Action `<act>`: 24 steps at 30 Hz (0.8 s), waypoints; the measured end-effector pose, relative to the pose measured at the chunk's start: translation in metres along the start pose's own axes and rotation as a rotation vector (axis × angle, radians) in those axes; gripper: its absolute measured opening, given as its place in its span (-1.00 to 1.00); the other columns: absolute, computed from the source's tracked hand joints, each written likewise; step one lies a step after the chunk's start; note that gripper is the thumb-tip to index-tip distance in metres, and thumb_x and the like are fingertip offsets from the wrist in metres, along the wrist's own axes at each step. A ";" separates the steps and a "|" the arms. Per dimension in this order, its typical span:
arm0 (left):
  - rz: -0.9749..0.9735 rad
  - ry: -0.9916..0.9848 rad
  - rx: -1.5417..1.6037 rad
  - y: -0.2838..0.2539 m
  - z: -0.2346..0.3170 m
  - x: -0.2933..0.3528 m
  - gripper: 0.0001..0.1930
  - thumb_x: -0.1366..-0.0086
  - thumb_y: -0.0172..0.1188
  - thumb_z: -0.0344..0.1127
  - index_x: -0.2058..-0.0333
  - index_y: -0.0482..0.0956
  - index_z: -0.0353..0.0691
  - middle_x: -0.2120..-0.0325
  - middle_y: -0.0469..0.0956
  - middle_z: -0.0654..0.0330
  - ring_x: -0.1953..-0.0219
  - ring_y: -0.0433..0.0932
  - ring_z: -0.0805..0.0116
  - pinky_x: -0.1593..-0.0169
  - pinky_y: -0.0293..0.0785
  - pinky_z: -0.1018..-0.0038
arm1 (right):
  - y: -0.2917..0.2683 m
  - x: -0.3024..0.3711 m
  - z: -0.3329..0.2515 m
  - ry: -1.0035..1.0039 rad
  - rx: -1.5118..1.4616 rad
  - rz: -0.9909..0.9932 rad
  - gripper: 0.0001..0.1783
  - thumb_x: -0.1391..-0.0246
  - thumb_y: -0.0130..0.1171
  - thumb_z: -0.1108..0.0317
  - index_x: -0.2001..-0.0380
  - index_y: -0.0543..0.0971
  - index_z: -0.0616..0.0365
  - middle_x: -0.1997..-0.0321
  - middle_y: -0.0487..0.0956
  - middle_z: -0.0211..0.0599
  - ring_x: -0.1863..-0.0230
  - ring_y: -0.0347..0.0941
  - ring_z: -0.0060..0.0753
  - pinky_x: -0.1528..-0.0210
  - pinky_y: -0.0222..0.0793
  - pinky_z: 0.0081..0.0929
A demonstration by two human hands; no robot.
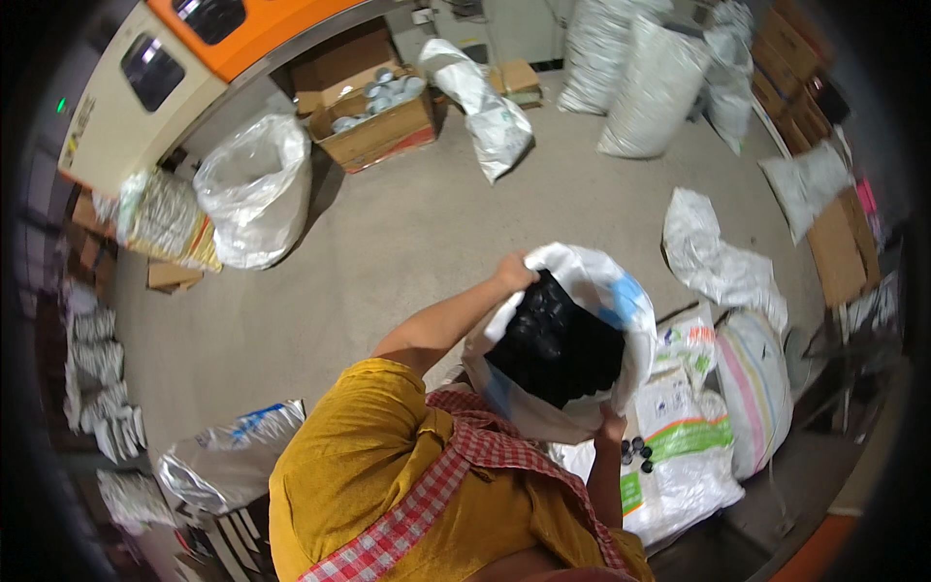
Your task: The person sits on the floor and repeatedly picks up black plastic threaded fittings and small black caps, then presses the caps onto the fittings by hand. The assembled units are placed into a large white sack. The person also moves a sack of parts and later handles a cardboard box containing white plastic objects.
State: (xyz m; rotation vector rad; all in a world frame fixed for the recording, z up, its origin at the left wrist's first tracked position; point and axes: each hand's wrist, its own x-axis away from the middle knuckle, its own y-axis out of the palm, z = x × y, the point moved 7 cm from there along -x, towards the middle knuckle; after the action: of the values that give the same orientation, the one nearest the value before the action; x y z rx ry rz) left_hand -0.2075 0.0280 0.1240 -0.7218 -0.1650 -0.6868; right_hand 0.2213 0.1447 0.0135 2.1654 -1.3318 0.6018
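A white woven sack (635, 354) with blue patches stands open-mouthed in front of my body, its rim folded outward. Dark inside it lie many black round parts (540, 328), too shadowed to tell their kind. My left hand (514, 273) is closed on the sack's far left rim, the arm stretched out. On the near right rim, my right hand (611, 425) is closed too, its fingers partly hidden by the sack. Beside that hand, several small black caps (636, 453) rest on a flat white and green bag (684, 427).
A striped full sack (754, 388) stands at the right, near a crumpled white sack (722, 257). At the back are a cardboard box (378, 136) of grey parts and full white sacks (652, 92). A clear plastic bag (257, 189) stands by the orange and cream machine (145, 78).
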 end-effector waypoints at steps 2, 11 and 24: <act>-0.058 0.103 -0.002 -0.009 0.012 0.010 -0.64 0.08 0.29 -0.33 0.24 0.52 -0.26 0.46 0.58 0.03 0.38 0.56 0.26 0.26 0.47 0.39 | -0.044 -0.030 0.008 -0.158 0.365 0.076 -0.34 0.12 0.28 0.27 -0.03 0.34 0.37 0.12 0.48 -0.15 0.11 0.37 -0.29 0.03 0.31 -0.33; -0.142 -0.007 0.280 -0.123 -0.211 0.062 -0.85 -0.05 0.20 -0.35 0.40 0.51 -0.26 0.54 0.50 0.20 0.43 0.46 0.42 0.29 0.41 0.44 | 0.068 0.025 -0.157 -0.673 1.032 0.646 -0.51 -0.07 0.12 0.38 -0.04 0.32 0.41 -0.04 0.39 0.12 -0.04 0.32 0.01 -0.13 0.21 -0.25; 0.191 -0.325 0.358 -0.360 -0.384 0.068 -0.80 -0.05 0.14 -0.36 0.34 0.53 -0.33 0.45 0.60 0.04 0.37 0.58 0.24 0.27 0.47 0.39 | 0.526 -0.067 -0.102 -0.650 1.186 -0.619 -0.91 -0.12 0.03 0.52 0.28 0.47 0.19 0.45 0.41 -0.51 0.46 0.27 -0.68 0.40 0.25 -0.69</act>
State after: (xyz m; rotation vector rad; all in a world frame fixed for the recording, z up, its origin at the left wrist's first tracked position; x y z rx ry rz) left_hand -0.4165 -0.4558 0.0606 -0.4915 -0.4977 -0.3401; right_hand -0.2923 0.0552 0.1555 3.7492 -0.3771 0.4772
